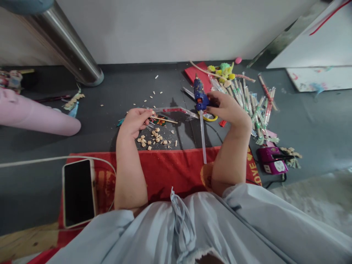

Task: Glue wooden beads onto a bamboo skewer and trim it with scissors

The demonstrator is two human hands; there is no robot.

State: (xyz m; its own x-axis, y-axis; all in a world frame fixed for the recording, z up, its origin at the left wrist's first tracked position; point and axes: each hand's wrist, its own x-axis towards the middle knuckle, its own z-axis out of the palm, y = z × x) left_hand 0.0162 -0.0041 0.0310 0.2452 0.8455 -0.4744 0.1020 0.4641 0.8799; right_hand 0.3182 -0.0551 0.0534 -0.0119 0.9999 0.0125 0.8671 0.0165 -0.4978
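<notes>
Blue glue gun (200, 96) sits upright in the right hand (227, 107), fingers wrapped around its grip, one clear glue stick (203, 138) trailing out toward the near side. Rigid plastic, light by the look; best held by the handle, away from the far tip. Left hand (134, 121) pinches one thin wooden stick (164, 119), likely brittle, over a scatter of small wood bits (154, 138), too many to count. One phone (79, 191) lies near left on the red cloth (167, 167); one purple power strip (272, 160) at right.
</notes>
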